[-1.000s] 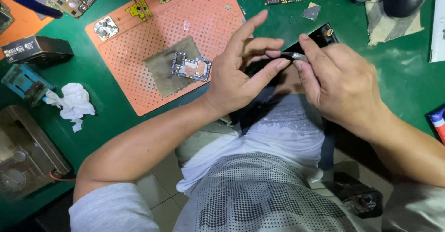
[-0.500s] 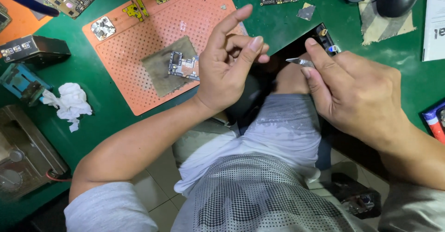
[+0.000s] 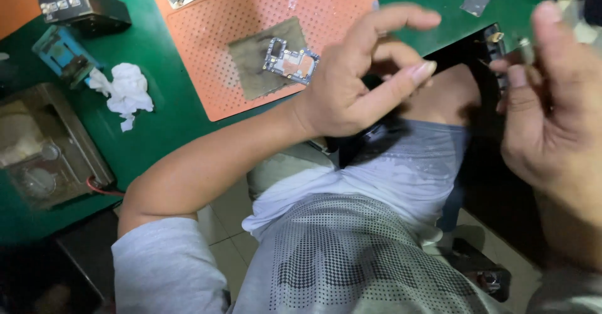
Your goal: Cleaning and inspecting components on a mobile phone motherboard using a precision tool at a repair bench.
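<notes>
Left hand (image 3: pixel 351 91) raised off the bench edge, fingers loosely curled and spread, thumb out, gripping nothing; circuit board (image 3: pixel 290 60) lies just beyond its knuckles on a grey cloth pad (image 3: pixel 254 63) atop the orange perforated mat (image 3: pixel 251 13). Right hand (image 3: pixel 552 107) blurred near the lens, fingers closed around a thin metal tool (image 3: pixel 525 49), probably tweezers, with a dark phone part (image 3: pixel 495 50) just left of its fingertips. Crumpled white tissue (image 3: pixel 125 91) sits well left of the left forearm on the green bench mat (image 3: pixel 169 110).
</notes>
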